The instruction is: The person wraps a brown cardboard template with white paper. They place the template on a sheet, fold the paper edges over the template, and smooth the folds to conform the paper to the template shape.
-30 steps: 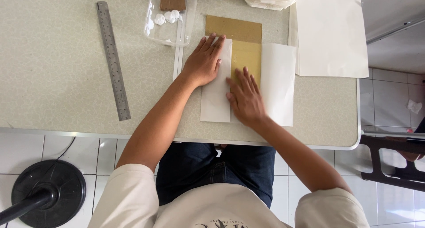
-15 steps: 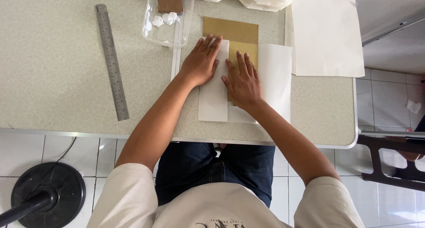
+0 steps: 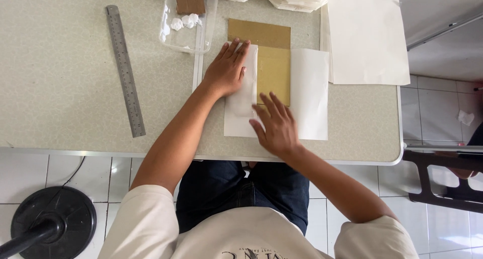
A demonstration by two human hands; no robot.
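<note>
Cream short-sleeved printed T-shirt, dark blue jeans, bare forearms

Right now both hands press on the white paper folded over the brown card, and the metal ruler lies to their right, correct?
Not quite. In the head view the metal ruler lies to their left. Left hand and right hand do press on the white paper over the brown card.

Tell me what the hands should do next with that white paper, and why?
Probably slide the right hand down the folded left flap of the white paper to press the crease flat. The left hand already pins that flap over the brown cardboard near the top, while the right flap still lies open on the table.
</note>
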